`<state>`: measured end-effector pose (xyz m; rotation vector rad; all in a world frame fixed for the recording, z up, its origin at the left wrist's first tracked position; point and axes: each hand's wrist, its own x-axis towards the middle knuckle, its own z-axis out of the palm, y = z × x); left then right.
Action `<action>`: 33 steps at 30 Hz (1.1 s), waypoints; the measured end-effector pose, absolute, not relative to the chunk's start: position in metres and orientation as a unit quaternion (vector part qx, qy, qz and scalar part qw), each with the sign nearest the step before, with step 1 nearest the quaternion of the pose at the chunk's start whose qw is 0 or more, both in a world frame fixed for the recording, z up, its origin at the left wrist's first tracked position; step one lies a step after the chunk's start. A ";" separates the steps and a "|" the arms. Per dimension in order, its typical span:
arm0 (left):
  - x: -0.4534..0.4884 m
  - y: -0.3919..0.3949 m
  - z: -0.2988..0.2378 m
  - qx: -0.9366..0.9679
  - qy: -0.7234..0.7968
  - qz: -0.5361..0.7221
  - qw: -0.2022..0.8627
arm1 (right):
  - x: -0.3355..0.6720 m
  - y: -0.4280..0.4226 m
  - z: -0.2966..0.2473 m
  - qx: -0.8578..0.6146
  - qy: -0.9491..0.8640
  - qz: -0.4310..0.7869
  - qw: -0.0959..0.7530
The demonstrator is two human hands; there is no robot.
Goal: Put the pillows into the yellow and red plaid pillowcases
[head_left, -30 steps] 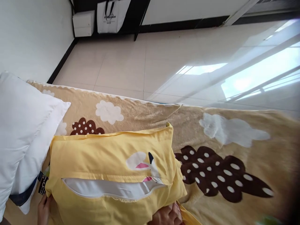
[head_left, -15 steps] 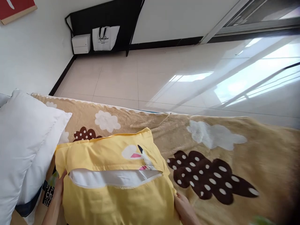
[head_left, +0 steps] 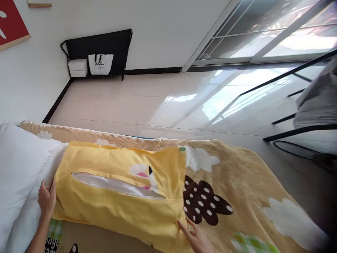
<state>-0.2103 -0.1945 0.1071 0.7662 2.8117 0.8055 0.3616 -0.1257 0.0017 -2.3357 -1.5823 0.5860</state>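
Note:
A yellow pillow with a rabbit print lies across the bed in front of me, and a long slit in its cover shows white filling or an inner pillow. At its left end is my left hand, thumb by the pillow's edge and fingers apart from it. My right hand holds the lower right edge, the thumb on top and a finger beside the edge; its other fingers are partly hidden.
White pillows are stacked at the left. A tan blanket with clouds and brown dotted shapes covers the bed. Beyond the tiled floor, a black shelf bears a white box and a tote bag. Black metal legs stand at right.
The pillow now lies flatter and farther left, its slit narrower and slanting. My left hand has loosened from its side. The view has tilted up and shifted right.

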 end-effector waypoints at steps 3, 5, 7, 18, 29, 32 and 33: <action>-0.153 -0.213 0.070 0.462 0.850 0.253 -0.001 | 0.291 -0.150 0.000 -0.767 -0.609 0.152 0.132; -0.103 -0.208 0.053 0.600 0.771 0.214 -0.009 | 0.223 -0.164 0.003 -0.686 -0.695 0.132 0.169; -0.061 -0.191 0.039 0.692 0.705 0.151 -0.005 | 0.160 -0.169 0.005 -0.595 -0.774 0.107 0.186; -0.134 -0.221 -0.036 0.615 0.788 0.038 0.001 | 0.309 -0.178 -0.094 -0.666 -0.738 0.040 0.098; -0.130 -0.224 -0.102 0.618 0.784 0.056 0.012 | 0.327 -0.191 -0.137 -0.677 -0.730 0.012 0.097; -0.132 -0.229 -0.108 0.620 0.782 0.058 0.026 | 0.331 -0.192 -0.139 -0.672 -0.733 0.009 0.104; -0.132 -0.230 -0.108 0.622 0.780 0.059 0.025 | 0.331 -0.193 -0.139 -0.670 -0.734 0.007 0.107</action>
